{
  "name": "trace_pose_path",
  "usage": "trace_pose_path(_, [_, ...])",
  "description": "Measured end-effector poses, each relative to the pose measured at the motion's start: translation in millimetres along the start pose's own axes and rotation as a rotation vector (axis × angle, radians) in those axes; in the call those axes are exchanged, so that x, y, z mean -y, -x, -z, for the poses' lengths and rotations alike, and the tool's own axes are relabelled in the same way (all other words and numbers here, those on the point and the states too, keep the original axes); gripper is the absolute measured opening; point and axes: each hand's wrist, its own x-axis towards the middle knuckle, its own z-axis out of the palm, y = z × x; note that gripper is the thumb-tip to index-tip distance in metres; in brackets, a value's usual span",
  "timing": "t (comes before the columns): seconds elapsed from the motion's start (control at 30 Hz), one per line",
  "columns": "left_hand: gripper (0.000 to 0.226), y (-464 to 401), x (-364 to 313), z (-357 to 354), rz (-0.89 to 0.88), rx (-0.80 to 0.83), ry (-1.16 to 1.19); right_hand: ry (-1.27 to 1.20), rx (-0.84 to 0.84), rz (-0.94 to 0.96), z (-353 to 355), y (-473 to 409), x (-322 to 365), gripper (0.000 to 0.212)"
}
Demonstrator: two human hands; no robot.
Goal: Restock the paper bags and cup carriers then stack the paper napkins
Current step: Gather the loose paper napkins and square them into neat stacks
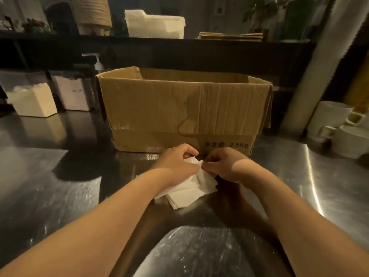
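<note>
on steel counter (60, 186) before cardboard box (179, 108): left hand (175, 162), right hand (225, 166) both pinching paper napkins (189, 190).

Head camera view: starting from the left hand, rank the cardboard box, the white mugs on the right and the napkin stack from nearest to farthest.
From the left hand:
1. Napkin stack: on the steel counter, with its top sheet pinched by the left hand and the right hand.
2. Cardboard box: open, just behind the hands.
3. White mugs: far right edge of the counter.
</note>
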Motion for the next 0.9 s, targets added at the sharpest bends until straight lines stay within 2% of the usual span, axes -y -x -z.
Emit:
trace_pose_path(0.17, [0.044,-1,5,-1,-0.059,0.042,-0.046,-0.008,0.057,0.021,8,0,-5,0.005])
trace_pose_path(0.3, [0.030,-5,8,0,-0.124,-0.017,0.005,-0.184,0.013,0.075,12,7,-7,0.004])
trace_pose_path(0.4, [0.019,-4,5,0,-0.156,-0.009,0.018,-0.378,-0.075,0.161,16,14,-7,0.004])
trace_pose_path(0.47, [0.019,-3,3,1,-0.203,-0.043,0.016,-0.410,-0.146,0.232,18,16,-5,0.006])
trace_pose_path(0.57, [0.029,-1,0,5,-0.214,-0.102,0.095,-0.407,-0.235,0.309,16,17,-3,0.007])
trace_pose_path(0.67, [0.036,1,0,7,-0.228,-0.126,0.155,-0.393,-0.344,0.361,14,16,-5,0.023])
trace_pose_path(0.77, [0.040,2,0,7,-0.260,-0.149,0.117,-0.389,-0.455,0.444,12,16,-5,0.028])
trace_pose_path(0.9, [0.047,3,-2,6,-0.318,-0.239,0.094,-0.549,-0.482,0.550,14,18,-6,0.029])
